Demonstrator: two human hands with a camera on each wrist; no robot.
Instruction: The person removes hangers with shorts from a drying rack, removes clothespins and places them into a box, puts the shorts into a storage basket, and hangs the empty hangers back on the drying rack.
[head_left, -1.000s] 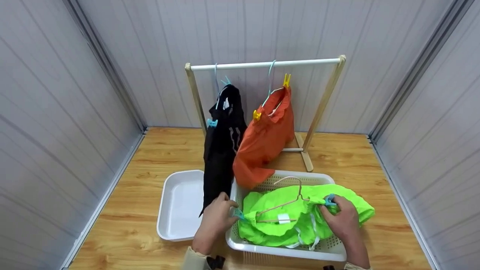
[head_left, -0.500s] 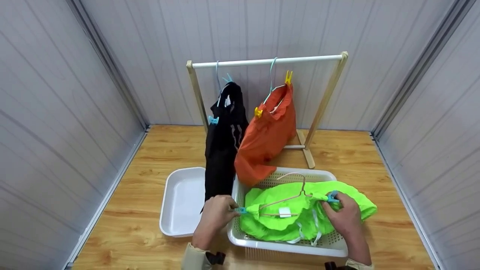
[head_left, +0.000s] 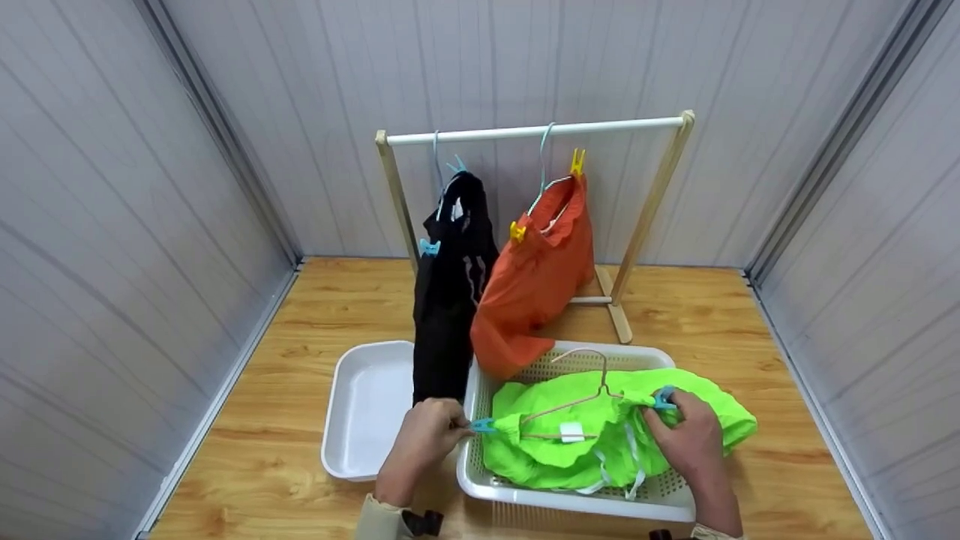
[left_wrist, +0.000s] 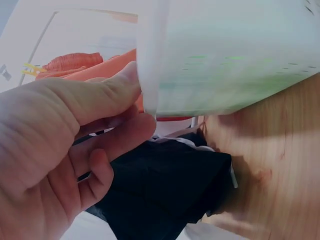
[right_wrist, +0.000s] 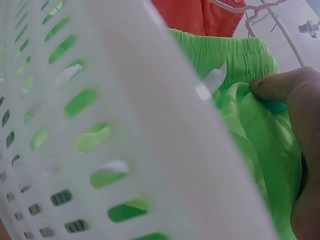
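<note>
Bright green drawstring shorts [head_left: 555, 457] lie over the white perforated basket [head_left: 577, 495], with a pink hanger [head_left: 604, 375] inside the waistband. At the waistband's left end is a teal clothespin [head_left: 484, 425]; my left hand [head_left: 427, 435] pinches its outer end between thumb and finger. In the left wrist view the basket wall hides that clothespin. My right hand [head_left: 690, 439] grips a blue clothespin [head_left: 664, 397] at the waistband's right end. Its thumb [right_wrist: 280, 85] presses on the green fabric in the right wrist view.
Behind the basket stands a rack [head_left: 517, 133] with a white bar and wooden legs. Black trousers [head_left: 450, 322] and an orange garment [head_left: 536, 277] hang there on clipped hangers, the orange one reaching over the basket's rim. A white tray [head_left: 356, 475] lies at left.
My left fingers have drawn back slightly to the left, leaving more of the teal clothespin in sight. The right hand keeps its grip, and the head view has shifted a little.
</note>
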